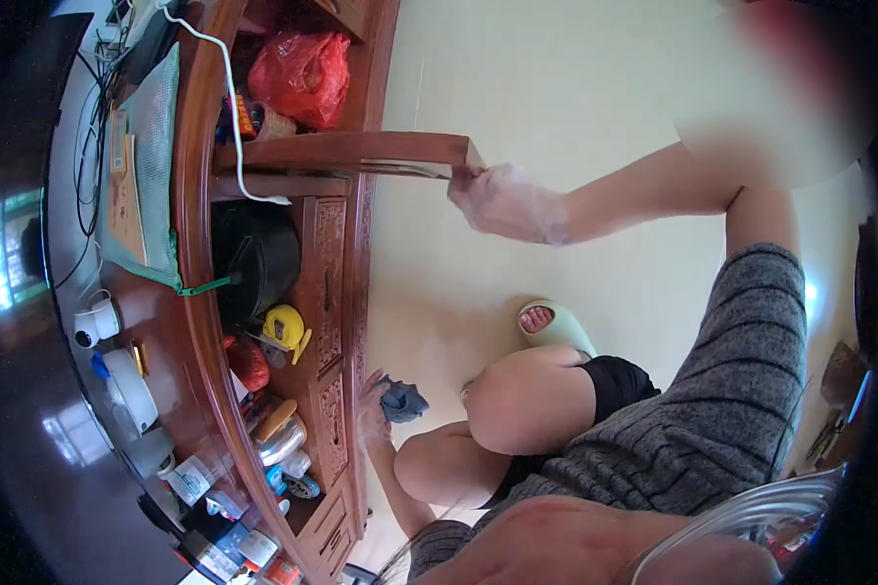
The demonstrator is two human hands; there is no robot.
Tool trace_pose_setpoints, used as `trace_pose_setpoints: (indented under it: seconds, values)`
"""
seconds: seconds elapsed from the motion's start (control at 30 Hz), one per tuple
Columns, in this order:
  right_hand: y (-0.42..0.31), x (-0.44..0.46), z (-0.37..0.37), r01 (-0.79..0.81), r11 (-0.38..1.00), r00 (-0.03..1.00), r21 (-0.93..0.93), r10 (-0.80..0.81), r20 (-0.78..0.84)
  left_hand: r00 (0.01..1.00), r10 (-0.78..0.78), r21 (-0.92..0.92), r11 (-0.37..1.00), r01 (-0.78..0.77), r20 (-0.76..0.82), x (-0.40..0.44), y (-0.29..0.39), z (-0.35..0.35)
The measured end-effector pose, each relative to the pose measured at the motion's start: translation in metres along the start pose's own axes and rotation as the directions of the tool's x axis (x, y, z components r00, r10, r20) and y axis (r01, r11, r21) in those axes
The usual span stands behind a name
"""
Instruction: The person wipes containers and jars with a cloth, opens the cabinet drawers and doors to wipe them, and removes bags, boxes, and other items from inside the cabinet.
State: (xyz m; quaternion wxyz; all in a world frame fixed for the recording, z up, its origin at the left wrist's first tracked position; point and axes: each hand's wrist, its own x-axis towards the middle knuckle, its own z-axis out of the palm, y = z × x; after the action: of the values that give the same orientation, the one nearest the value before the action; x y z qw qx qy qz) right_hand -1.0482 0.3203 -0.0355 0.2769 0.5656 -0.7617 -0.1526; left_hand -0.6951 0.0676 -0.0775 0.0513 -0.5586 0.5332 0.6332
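Note:
My right hand (pixel 512 203), in a thin clear glove, is closed on the outer end of a brown wooden panel (pixel 400 148) that juts out from the cabinet. At the lower centre-left, my left hand (pixel 373 411), also in a clear glove, holds a dark grey cloth (pixel 402 401) beside the carved cabinet front (pixel 332 414). Part of that hand's fingers is hidden by the cloth and blurred.
Cabinet shelves hold a red plastic bag (pixel 302 78), a black round case (pixel 256 255) and a yellow tape measure (pixel 285 328). A white cable (pixel 232 97) hangs over the cabinet edge. My knees and a green slipper (pixel 568 329) are over the pale floor (pixel 458 253).

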Motion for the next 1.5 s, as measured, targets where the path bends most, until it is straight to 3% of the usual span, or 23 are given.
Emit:
trace_pose_setpoints:
  seconds: [0.1, 0.13, 0.23, 0.33, 0.43, 0.53, 0.67, 0.83, 0.93, 1.13, 1.33, 1.43, 1.5]
  values:
    - [-0.011, 0.005, -0.004, -0.073, 0.997, 0.994, -0.013, 0.074, 0.079, 1.000, 0.023, 0.017, 1.000, -0.024, 0.014, 0.005, -0.014, -0.010]
    - [-0.016, 0.006, -0.003, -0.094, 0.995, 0.990, -0.023, 0.096, 0.105, 0.998, 0.023, 0.128, 0.992, -0.015, -0.062, -0.004, -0.008, -0.003]
    - [-0.024, 0.010, 0.000, -0.008, 0.985, 0.991, -0.171, 0.031, 0.133, 0.995, -0.021, 0.145, 0.989, 0.035, -0.097, -0.007, -0.017, -0.007]
    - [-0.032, 0.014, 0.001, -0.163, 0.981, 0.970, -0.107, 0.179, 0.162, 0.988, -0.099, 0.104, 0.988, 0.111, -0.118, -0.019, -0.010, -0.003]
    - [-0.029, 0.018, -0.005, -0.183, 0.973, 0.944, 0.140, 0.134, 0.302, 0.985, -0.120, 0.090, 0.987, 0.132, -0.127, -0.012, -0.020, -0.022]
    - [-0.038, 0.012, 0.005, -0.428, 0.814, 0.903, 0.394, 0.402, 0.151, 0.987, -0.090, 0.099, 0.990, 0.104, -0.134, -0.013, -0.016, -0.022]
    - [-0.031, 0.010, 0.003, -0.138, 0.978, 0.963, 0.159, 0.095, 0.253, 0.991, -0.101, 0.066, 0.992, 0.107, -0.087, -0.009, -0.011, -0.011]
    - [-0.013, 0.002, 0.008, 0.042, 0.998, 0.987, 0.037, -0.047, 0.156, 0.989, -0.111, 0.084, 0.989, 0.119, -0.100, -0.013, 0.004, 0.008]
    - [-0.013, 0.004, 0.006, 0.037, 0.996, 0.978, 0.086, -0.054, 0.200, 0.988, -0.120, 0.069, 0.989, 0.127, -0.094, -0.010, 0.001, 0.004]
    - [-0.012, 0.000, 0.012, 0.049, 0.999, 0.996, 0.009, -0.050, 0.078, 0.984, -0.153, 0.090, 0.983, 0.162, -0.095, -0.009, 0.001, 0.011]
    - [-0.017, 0.001, 0.011, 0.047, 0.998, 0.988, -0.046, -0.039, 0.147, 0.979, -0.169, 0.065, 0.982, 0.177, -0.113, -0.013, 0.001, 0.008]
    - [-0.017, 0.002, 0.009, 0.040, 0.999, 0.990, 0.031, -0.044, 0.134, 0.973, -0.187, 0.064, 0.978, 0.196, -0.133, -0.020, 0.002, 0.004]
    - [-0.022, 0.005, 0.004, -0.036, 0.999, 0.989, 0.017, 0.034, 0.147, 0.970, -0.197, 0.058, 0.977, 0.207, -0.145, -0.022, 0.001, 0.006]
